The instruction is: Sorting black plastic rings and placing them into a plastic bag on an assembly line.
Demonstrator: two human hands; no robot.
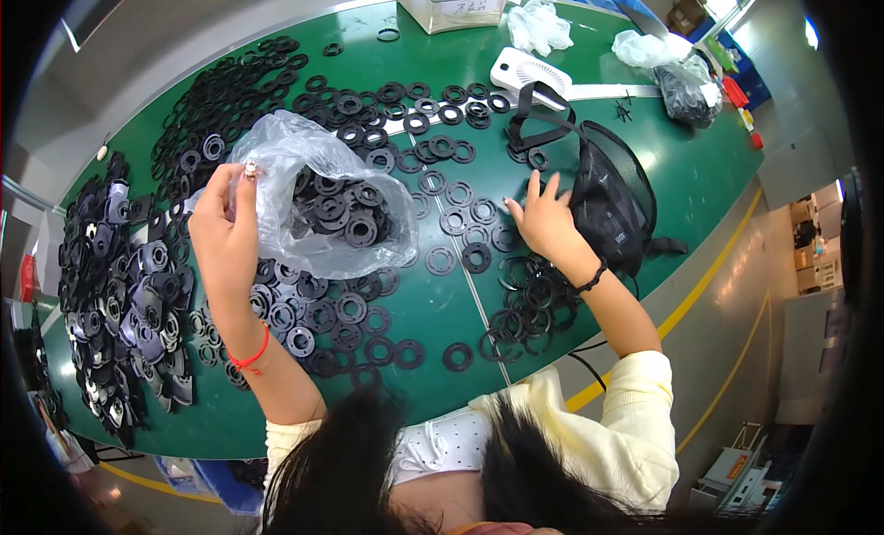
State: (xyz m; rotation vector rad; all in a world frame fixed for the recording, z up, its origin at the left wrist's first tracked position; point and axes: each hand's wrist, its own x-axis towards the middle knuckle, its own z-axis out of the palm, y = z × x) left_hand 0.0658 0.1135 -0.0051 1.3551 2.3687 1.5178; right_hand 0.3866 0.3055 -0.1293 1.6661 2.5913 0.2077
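Observation:
My left hand (226, 226) pinches the rim of a clear plastic bag (299, 144) at its left side. The bag's mouth gapes toward the right, and a heap of flat black rings (345, 213) shows inside it. My right hand (548, 224) is over the table with its fingers spread and nothing visible in it. Just left of that hand lie loose black rings (458, 193), and to its right is a black mesh bag (612, 213) with a strap. A pile of thinner, open black rings (529, 300) lies below my right wrist.
Many rings (230, 93) are heaped at the far left of the green table (645, 139). Dark curved plastic parts (129, 296) crowd its left edge. Farther back stand a white fan-like device (529, 75), a box (451, 5) and crumpled plastic bags (539, 29).

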